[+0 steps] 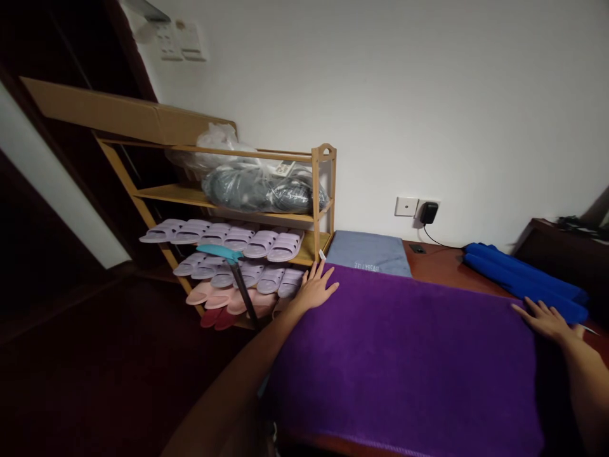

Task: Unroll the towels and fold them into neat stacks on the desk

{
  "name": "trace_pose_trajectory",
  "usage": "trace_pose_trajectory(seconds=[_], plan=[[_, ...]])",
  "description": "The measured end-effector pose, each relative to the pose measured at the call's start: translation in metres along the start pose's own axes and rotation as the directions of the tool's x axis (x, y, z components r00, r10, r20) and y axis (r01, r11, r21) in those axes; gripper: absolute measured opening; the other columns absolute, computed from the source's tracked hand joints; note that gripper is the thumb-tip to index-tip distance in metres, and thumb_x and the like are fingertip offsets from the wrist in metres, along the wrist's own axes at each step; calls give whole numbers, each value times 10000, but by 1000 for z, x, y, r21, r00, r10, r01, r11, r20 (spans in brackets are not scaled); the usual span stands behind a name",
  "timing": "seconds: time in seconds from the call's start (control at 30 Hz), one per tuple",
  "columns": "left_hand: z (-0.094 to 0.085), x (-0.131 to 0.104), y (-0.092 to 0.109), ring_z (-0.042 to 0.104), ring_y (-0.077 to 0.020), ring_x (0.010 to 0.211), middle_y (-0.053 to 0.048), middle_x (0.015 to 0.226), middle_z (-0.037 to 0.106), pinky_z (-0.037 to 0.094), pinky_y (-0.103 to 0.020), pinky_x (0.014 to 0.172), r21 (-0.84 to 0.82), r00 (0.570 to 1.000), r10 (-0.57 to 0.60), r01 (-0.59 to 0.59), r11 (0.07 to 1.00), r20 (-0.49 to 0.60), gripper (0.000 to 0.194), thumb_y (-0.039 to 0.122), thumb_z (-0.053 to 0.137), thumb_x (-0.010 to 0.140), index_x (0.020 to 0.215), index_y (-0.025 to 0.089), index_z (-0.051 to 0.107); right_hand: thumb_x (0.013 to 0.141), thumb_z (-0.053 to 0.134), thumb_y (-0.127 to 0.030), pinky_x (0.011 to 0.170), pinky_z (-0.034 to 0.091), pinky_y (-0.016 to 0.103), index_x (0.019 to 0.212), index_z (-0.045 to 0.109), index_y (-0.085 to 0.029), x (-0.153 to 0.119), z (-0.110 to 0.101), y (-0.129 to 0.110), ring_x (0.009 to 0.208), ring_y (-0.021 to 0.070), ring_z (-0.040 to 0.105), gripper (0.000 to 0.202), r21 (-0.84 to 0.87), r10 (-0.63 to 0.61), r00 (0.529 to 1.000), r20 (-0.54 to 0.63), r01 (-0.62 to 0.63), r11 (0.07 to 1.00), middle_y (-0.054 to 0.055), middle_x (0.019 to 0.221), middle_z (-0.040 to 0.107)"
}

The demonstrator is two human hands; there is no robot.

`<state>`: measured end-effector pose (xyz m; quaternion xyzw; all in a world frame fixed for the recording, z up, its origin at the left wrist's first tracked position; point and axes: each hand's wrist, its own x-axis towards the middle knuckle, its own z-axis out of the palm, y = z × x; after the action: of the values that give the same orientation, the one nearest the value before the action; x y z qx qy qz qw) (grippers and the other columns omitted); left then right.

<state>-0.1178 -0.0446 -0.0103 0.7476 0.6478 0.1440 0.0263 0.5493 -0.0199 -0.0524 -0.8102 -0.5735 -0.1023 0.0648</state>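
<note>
A purple cloth lies spread over a reddish-brown desk, its near edge close to the front of the desk. My left hand rests with spread fingers on the cloth's far left corner, where a small white tag sticks up. At the far right corner, my right hand touches the cloth with its fingers apart. Beyond the cloth's far left edge lies a folded grey-blue cloth with lettering. Blue rolled cloth sits just behind my right hand.
A wooden rack on the left holds rows of slippers and plastic-wrapped items. A teal-topped dark pole stands before it. A black plug is in the wall socket, its cable running onto the desk.
</note>
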Motion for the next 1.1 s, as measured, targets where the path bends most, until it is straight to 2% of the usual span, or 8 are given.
trace_pose_trajectory(seconds=[0.2, 0.4, 0.53, 0.67, 0.77, 0.83, 1.0, 1.1], plan=[[-1, 2, -1, 151, -308, 1409, -99, 1554, 133, 270, -523, 1055, -72, 998, -22, 26, 997, 53, 656, 573, 362, 900, 1458, 244, 262, 848, 157, -611, 953, 276, 519, 1142, 623, -227, -14, -25, -19, 1223, 303, 440, 671, -103, -128, 991, 48, 132, 986, 165, 1287, 533], [-3, 0, -3, 164, -273, 1411, -110, 1554, 126, 269, -443, 1075, -111, 999, -10, 15, 994, 53, 681, 586, 361, 894, 1452, 206, 273, 831, 155, -673, 973, 257, 581, 1392, 420, -207, -13, -13, -18, 1359, 300, 281, 776, 25, -50, 985, 162, 46, 999, 144, 1474, 331], [-13, 6, -2, 239, -304, 1386, -125, 1539, 189, 289, -465, 1054, -79, 996, -9, 16, 997, 93, 690, 612, 402, 859, 1415, 210, 335, 863, 125, -626, 1037, 206, 555, 1421, 378, -181, -15, -20, -26, 1400, 260, 196, 757, 21, -69, 991, 114, 67, 998, 144, 1500, 277], [-17, 19, 2, 444, -285, 1261, -127, 1385, 459, 356, -413, 1008, -87, 1000, -16, 18, 996, 24, 570, 580, 423, 863, 1292, 208, 460, 864, 146, -630, 1077, 225, 521, 1437, 345, -213, -24, -33, -50, 1394, 258, 223, 736, 107, -165, 978, 124, 153, 982, 103, 1490, 317], [-10, 24, 4, 472, -276, 1228, -167, 1326, 482, 355, -394, 1007, -101, 998, -40, 34, 994, -54, 476, 465, 334, 931, 1263, 146, 458, 826, 188, -689, 1069, 213, 577, 1442, 332, -265, -35, -29, -63, 1387, 303, 229, 761, 120, -163, 965, 208, 140, 983, 90, 1513, 271], [-4, 24, 3, 448, -279, 1248, -174, 1334, 460, 335, -384, 1027, -107, 995, -36, 26, 994, -88, 457, 420, 386, 919, 1268, 130, 445, 814, 198, -701, 1048, 209, 619, 1445, 320, -289, -41, -22, -65, 1387, 331, 213, 763, 94, -125, 969, 212, 107, 990, 89, 1526, 231], [3, 27, -5, 457, -242, 1251, -146, 1331, 466, 350, -315, 1033, -141, 992, -52, 35, 989, -118, 545, 450, 512, 858, 1297, 139, 420, 833, 200, -681, 1031, 235, 608, 1421, 368, -282, -53, -22, -68, 1375, 347, 237, 730, 54, -132, 985, 115, 126, 991, 103, 1509, 277], [-2, 31, -6, 489, -237, 1224, -155, 1319, 488, 384, -300, 1007, -137, 992, -76, 62, 989, -104, 608, 463, 552, 833, 1309, 114, 408, 861, 237, -625, 1048, 197, 601, 1398, 405, -211, -71, -45, -85, 1395, 353, 165, 698, -62, -168, 981, -95, 162, 985, 137, 1520, 234]])
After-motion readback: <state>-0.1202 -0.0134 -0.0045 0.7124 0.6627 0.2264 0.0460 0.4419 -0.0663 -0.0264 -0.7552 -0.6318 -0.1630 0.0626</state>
